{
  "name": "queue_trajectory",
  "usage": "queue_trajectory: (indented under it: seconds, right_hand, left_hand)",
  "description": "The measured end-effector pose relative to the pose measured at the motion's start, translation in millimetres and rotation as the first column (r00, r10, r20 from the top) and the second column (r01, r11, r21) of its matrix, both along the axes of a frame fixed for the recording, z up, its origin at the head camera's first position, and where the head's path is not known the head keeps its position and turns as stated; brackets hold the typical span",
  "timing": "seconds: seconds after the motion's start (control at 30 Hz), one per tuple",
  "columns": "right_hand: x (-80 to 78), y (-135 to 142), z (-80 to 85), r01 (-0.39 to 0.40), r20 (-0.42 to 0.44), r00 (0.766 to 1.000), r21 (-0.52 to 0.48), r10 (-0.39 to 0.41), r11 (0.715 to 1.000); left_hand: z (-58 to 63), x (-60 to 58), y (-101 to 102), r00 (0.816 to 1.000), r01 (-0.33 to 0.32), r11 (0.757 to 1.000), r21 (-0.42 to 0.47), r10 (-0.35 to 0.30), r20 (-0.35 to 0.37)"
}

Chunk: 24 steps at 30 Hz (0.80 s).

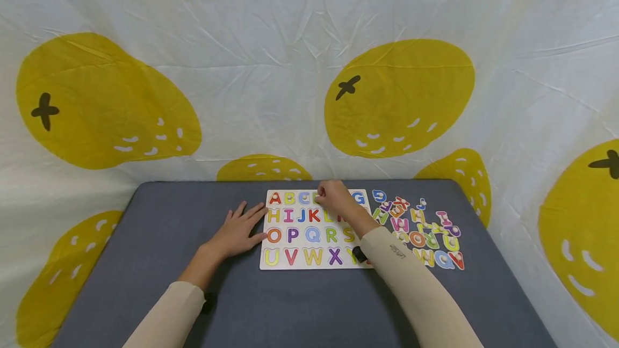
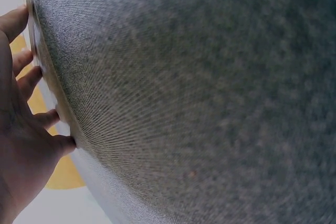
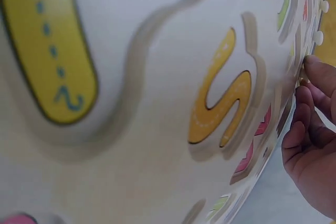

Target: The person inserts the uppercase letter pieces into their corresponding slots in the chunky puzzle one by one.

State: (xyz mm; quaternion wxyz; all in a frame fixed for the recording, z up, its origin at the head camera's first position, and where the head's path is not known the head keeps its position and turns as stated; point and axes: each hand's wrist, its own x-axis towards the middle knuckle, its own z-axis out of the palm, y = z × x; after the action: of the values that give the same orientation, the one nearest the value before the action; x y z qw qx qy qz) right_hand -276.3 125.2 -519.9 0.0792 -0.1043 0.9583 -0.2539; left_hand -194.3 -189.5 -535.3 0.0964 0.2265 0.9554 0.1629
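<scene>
A white alphabet puzzle board (image 1: 319, 268) lies on the table, its letter spaces printed in colours. My left hand (image 1: 237, 234) rests spread on the cloth at the board's left edge; in the left wrist view its fingertips (image 2: 65, 144) lie along the table. Over the board's top row, just right of the C, my right hand (image 1: 336, 197) has its thumb and fingers pinched together at a letter piece (image 1: 315, 197), mostly hidden behind them. In the right wrist view those fingertips (image 3: 310, 62) are right at the board surface. Knobs (image 3: 318, 38) stand up beside them on the A, B and C.
Loose knobbed letter pieces (image 1: 417, 239) lie heaped to the right of the board, partly behind the right sleeve (image 1: 411, 278). Dark grey cloth covers the table (image 1: 290, 310). A white curtain with yellow fruit prints (image 1: 271, 95) hangs behind the far edge.
</scene>
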Motion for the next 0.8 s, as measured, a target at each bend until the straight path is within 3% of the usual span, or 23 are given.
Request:
queue_trajectory:
  seconds: [0.43, 0.8]
  right_hand:
    - [6.4, 11.5, 8.9, 0.022, -0.012, 1.000, -0.060, -0.023, 0.998]
    - [16.4, 67.0, 25.0, 0.013, -0.082, 0.996, -0.113, -0.023, 0.994]
  left_hand:
    - [0.5, -2.0, -1.0, 1.000, -0.001, 1.000, -0.004, 0.001, 0.009]
    - [2.5, -1.7, -0.8, 1.000, 0.003, 1.000, 0.001, -0.003, 0.020]
